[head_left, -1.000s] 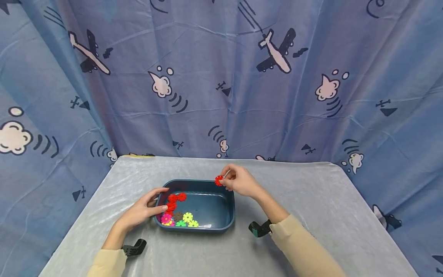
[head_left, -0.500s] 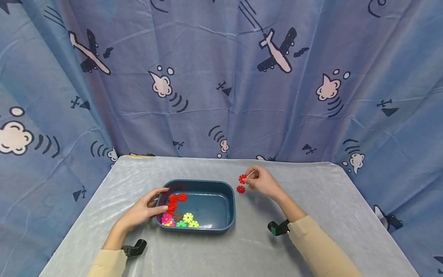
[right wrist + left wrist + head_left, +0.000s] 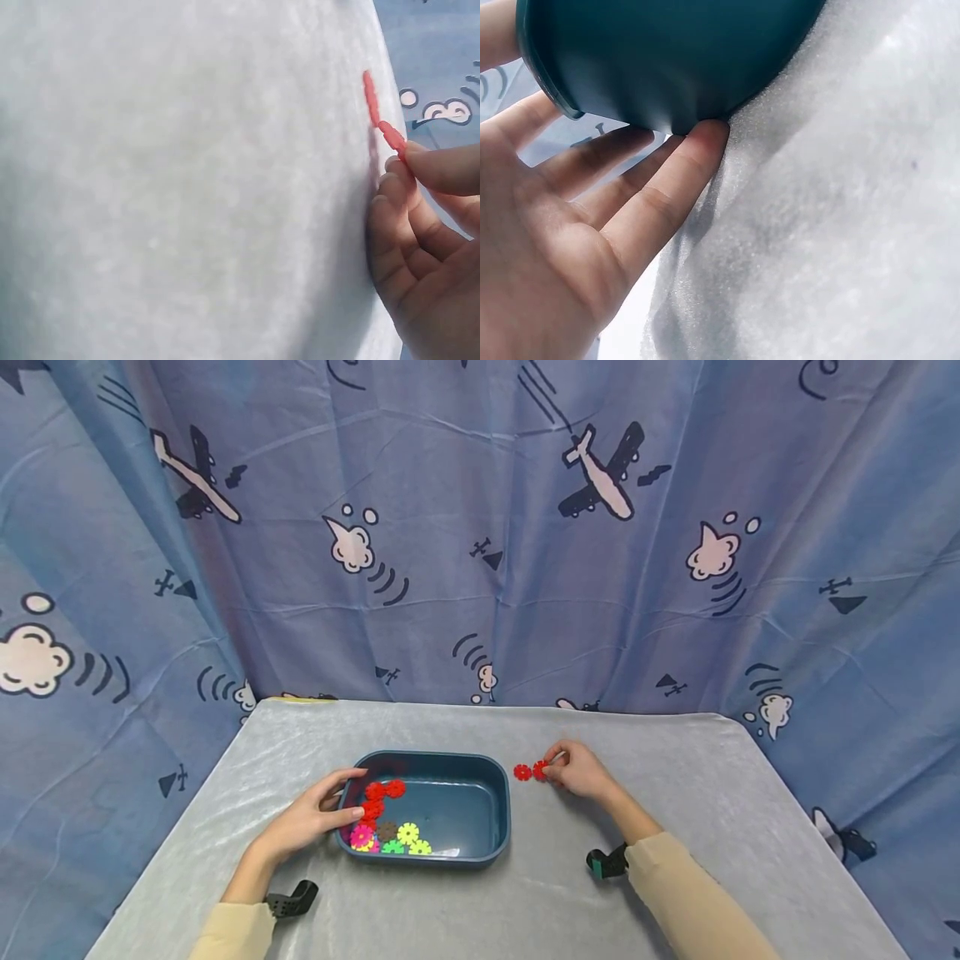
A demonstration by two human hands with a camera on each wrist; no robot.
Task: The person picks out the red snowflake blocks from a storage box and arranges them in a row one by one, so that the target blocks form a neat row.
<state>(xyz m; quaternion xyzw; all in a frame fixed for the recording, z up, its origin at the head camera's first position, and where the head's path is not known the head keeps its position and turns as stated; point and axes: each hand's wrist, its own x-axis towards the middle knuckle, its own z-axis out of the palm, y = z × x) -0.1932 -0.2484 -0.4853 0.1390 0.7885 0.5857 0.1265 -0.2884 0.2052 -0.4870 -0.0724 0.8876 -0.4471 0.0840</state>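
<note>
At the left end of a dark teal plastic bin, my left hand holds the wall, thumb over the rim and fingers against the outside. The left wrist view has those fingers under the bin's outer side. My right hand pinches a red snowflake disc by its edge between thumb and fingertips, low over the table. Just left of it lies another red snowflake disc. The right wrist view catches the pinched disc edge-on and tilted, its end close to the other disc.
Inside the bin, several red discs lie at the left, with a pink disc, a brown disc, a green disc and yellow discs near the front left. A patterned curtain hangs behind the white-covered table.
My right hand has carried its red disc from above the bin's back right corner rightward, then down beside the red disc on the table. The left hand and the bin stay put.
</note>
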